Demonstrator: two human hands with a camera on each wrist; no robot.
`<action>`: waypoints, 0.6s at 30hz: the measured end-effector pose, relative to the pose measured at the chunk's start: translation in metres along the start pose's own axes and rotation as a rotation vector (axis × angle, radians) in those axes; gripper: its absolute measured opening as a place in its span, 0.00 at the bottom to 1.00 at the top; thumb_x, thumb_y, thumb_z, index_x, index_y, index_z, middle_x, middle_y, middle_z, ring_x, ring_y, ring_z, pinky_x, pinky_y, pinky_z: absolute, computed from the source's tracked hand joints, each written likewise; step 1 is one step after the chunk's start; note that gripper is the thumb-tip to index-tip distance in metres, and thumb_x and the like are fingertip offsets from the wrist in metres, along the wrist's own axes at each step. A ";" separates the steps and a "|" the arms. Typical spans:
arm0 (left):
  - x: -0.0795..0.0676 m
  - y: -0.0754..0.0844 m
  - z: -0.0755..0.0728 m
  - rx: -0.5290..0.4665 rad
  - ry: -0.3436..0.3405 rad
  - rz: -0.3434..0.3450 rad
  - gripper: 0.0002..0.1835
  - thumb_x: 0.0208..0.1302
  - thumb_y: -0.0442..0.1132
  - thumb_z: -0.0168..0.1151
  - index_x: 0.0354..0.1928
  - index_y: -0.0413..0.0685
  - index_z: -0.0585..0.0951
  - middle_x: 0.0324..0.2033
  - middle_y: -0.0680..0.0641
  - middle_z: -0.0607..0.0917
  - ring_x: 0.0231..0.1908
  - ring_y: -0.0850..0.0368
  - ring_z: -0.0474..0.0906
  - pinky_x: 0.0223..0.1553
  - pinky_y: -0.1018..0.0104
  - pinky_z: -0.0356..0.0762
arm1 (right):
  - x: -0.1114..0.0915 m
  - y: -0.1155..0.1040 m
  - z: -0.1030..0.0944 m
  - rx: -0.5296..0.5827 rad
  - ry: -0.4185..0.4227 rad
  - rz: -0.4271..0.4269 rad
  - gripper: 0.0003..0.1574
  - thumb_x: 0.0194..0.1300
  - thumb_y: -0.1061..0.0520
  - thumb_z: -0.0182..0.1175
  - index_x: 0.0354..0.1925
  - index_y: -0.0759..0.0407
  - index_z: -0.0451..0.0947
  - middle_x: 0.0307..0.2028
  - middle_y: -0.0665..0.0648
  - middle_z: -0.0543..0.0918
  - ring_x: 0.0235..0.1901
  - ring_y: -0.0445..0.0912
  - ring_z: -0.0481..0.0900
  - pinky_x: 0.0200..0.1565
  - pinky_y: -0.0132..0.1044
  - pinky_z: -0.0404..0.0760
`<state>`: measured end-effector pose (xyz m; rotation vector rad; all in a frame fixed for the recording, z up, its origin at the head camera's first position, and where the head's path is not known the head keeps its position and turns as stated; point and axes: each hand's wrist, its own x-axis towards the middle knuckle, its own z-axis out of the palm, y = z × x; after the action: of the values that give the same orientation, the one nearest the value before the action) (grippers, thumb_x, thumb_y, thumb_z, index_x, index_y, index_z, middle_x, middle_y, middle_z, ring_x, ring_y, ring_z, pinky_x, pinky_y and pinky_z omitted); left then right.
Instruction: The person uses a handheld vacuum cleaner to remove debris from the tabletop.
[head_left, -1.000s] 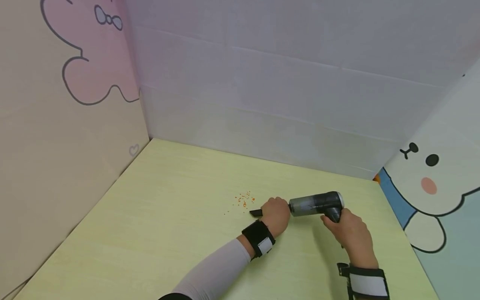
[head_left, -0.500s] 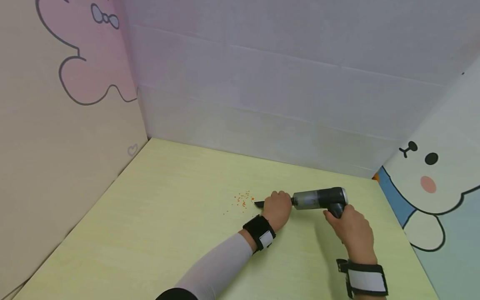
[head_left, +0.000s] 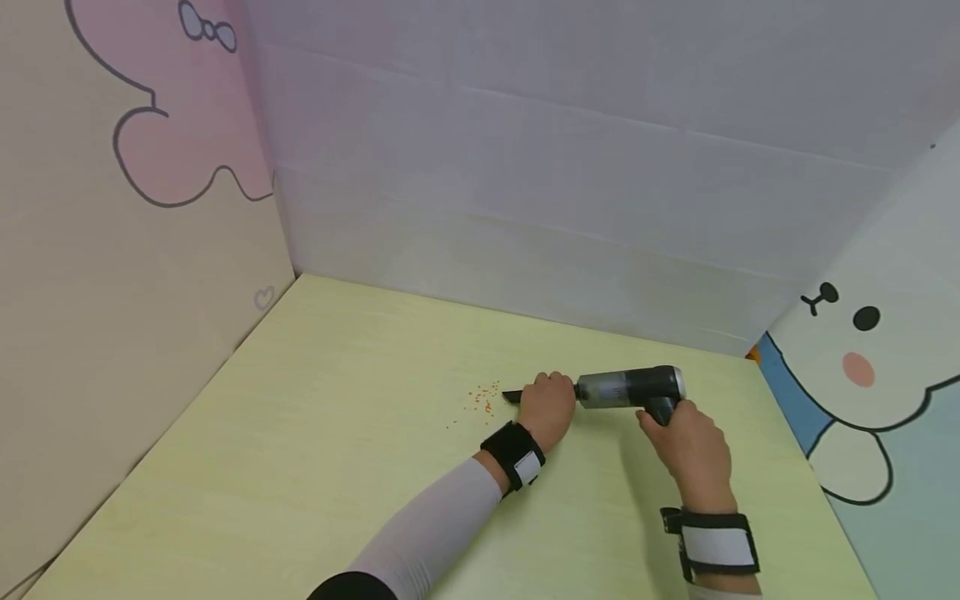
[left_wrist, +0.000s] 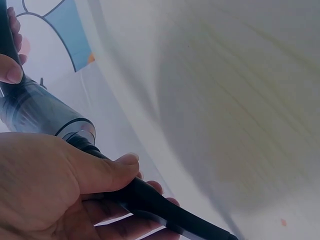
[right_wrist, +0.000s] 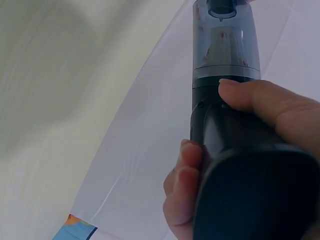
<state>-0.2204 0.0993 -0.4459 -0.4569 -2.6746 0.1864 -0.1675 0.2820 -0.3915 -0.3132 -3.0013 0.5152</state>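
A black handheld vacuum cleaner [head_left: 645, 386] with a clear dust cup [right_wrist: 225, 45] is held level over the table in the head view. My right hand [head_left: 693, 454] grips its handle, thumb near the cup in the right wrist view. My left hand [head_left: 547, 410] holds the black crevice nozzle [left_wrist: 150, 202], thumb on one side and fingers beneath. The nozzle's slanted tip [head_left: 512, 397] points left, right at the edge of a patch of small orange crumbs [head_left: 488, 408]. The middle of the nozzle is hidden by my left hand in the head view.
The pale yellow tabletop [head_left: 337, 450] meets a greyish back wall [head_left: 487, 192]. A beige panel with a pink cartoon [head_left: 198, 150] stands on the left, and a panel with a white cartoon face [head_left: 900, 358] on the right.
Both hands have shifted the vacuum cleaner away toward the back wall, and lately a little left. The nozzle tip now overlaps the spot where a larger orange crumb showed before.
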 end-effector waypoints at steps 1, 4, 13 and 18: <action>0.000 -0.001 0.000 -0.005 -0.001 0.000 0.08 0.65 0.46 0.54 0.32 0.54 0.80 0.23 0.54 0.76 0.24 0.62 0.73 0.19 0.72 0.74 | 0.001 -0.001 0.001 0.000 0.004 -0.002 0.38 0.58 0.35 0.56 0.35 0.73 0.66 0.20 0.61 0.71 0.15 0.50 0.70 0.14 0.40 0.68; 0.003 -0.004 0.003 -0.022 -0.015 0.000 0.08 0.66 0.46 0.54 0.35 0.53 0.81 0.26 0.54 0.78 0.27 0.61 0.75 0.22 0.71 0.76 | 0.003 -0.003 0.002 -0.002 0.020 -0.008 0.38 0.58 0.35 0.56 0.34 0.72 0.66 0.19 0.61 0.71 0.15 0.50 0.69 0.14 0.40 0.68; 0.016 -0.006 0.019 -0.073 -0.064 -0.002 0.09 0.67 0.45 0.53 0.42 0.51 0.80 0.33 0.52 0.80 0.33 0.59 0.77 0.31 0.67 0.79 | 0.011 -0.010 0.007 -0.014 0.043 0.020 0.35 0.59 0.38 0.57 0.32 0.71 0.66 0.19 0.60 0.71 0.15 0.50 0.69 0.13 0.40 0.67; 0.018 -0.011 0.023 -0.068 -0.052 -0.020 0.10 0.67 0.45 0.53 0.42 0.51 0.80 0.32 0.52 0.80 0.33 0.58 0.77 0.29 0.67 0.79 | 0.017 -0.013 0.008 -0.019 0.050 -0.015 0.35 0.59 0.38 0.57 0.34 0.72 0.66 0.19 0.61 0.72 0.15 0.50 0.69 0.13 0.40 0.67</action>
<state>-0.2487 0.0940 -0.4572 -0.4520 -2.7426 0.1029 -0.1876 0.2710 -0.3937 -0.2997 -2.9599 0.4711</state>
